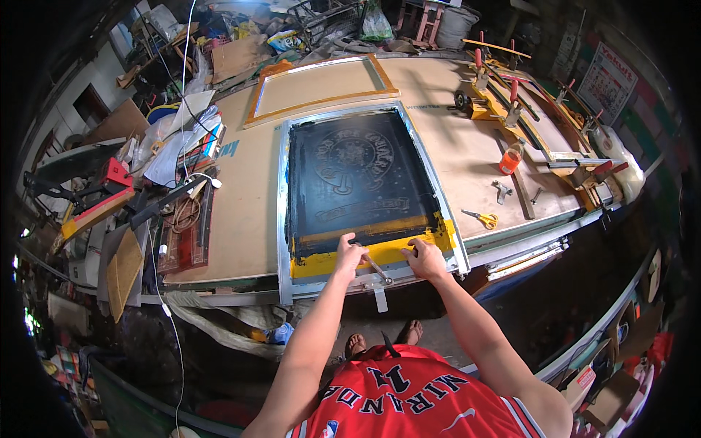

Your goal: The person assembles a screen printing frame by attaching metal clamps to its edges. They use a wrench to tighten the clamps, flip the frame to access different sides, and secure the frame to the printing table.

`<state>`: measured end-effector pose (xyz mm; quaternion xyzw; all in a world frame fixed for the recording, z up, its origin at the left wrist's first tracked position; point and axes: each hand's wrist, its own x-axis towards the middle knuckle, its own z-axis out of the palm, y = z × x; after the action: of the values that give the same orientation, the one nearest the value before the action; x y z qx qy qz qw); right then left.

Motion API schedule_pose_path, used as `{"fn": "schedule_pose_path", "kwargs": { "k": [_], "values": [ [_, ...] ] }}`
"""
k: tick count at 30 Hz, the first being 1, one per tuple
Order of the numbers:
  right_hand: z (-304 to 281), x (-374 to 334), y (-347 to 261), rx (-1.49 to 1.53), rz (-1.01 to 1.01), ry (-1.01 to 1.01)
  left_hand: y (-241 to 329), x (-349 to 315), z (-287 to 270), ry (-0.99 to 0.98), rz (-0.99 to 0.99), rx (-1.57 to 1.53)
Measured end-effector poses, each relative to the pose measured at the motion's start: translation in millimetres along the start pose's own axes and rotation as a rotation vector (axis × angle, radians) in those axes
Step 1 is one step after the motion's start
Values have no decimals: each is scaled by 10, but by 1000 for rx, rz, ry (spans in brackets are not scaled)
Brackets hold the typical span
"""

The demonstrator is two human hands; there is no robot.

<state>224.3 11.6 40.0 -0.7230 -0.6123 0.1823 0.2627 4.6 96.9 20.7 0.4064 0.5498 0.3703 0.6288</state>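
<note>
Screen ×1 (pixel 358 175) flat on board (pixel 237 219), prob. for steady support. L hand (pixel 352 255) at its 6 o'clock, closed round metal tool ×1 (pixel 378 269), tip toward 5. R hand (pixel 425 260) at 5, curled over yellow band (pixel 321 264); pinching? can't tell. Bare frame ×1 (pixel 383 77) at 11, scissors ×1 (pixel 489 221) approx. 4.

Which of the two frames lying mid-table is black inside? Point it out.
The nearer, silvery frame: its inside is mostly black, with yellow along the near end; the orange-brown frame beyond it looks tan inside.
</note>
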Motion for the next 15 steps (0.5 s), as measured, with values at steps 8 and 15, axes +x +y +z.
{"fn": "schedule_pose_path", "kwargs": {
  "k": [8,15],
  "values": [
    [93,-15,6,-38,-74,134,103,-492,-625,-237,121,518],
    [110,-197,-45,10,-344,604,59,-1073,-613,-476,-48,638]
  ]
}}
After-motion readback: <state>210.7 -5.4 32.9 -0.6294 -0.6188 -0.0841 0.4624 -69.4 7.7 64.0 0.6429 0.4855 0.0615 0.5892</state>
